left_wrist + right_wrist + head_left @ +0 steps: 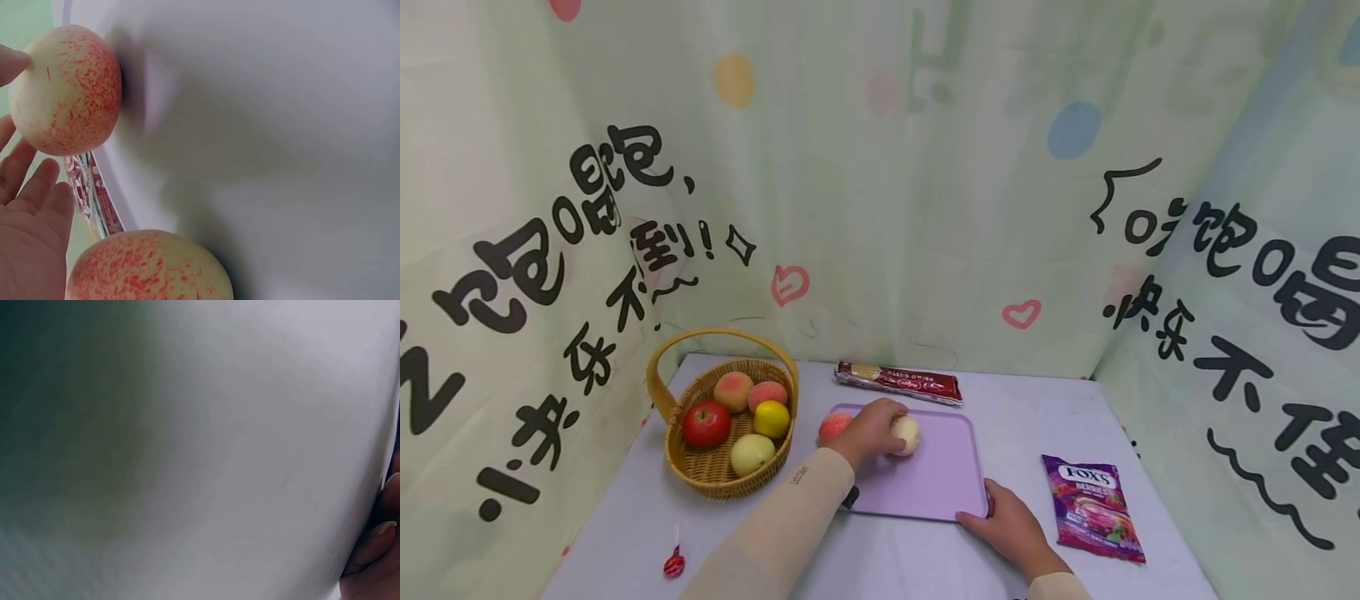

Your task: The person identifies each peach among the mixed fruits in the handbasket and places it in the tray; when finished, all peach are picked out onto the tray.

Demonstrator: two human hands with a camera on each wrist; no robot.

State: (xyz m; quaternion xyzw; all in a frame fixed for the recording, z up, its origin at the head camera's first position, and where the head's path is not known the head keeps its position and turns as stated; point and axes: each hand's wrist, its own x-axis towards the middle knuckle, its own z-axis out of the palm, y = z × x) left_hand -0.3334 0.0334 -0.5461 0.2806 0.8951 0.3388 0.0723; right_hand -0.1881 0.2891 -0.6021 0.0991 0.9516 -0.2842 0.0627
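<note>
My left hand (874,429) reaches over the purple tray (925,490) and holds a pale, red-flecked peach (907,435) between thumb and fingers. In the left wrist view the thumb touches one side of this peach (69,94), with the fingers below it. A second peach (835,426), redder in the head view, lies at the tray's left side, partly behind the hand. At the tray's near right corner my right hand (1009,523) grips the rim, thumb at the front edge. In the right wrist view its curled fingers (375,544) show against the tray edge.
On the left stands a wicker basket (722,486) with several fruits and a tall handle. Behind the tray lies a dark red packet (898,382). A purple candy bag (1092,510) lies right, a red lollipop (674,563) near left. Printed curtains (910,217) surround the table.
</note>
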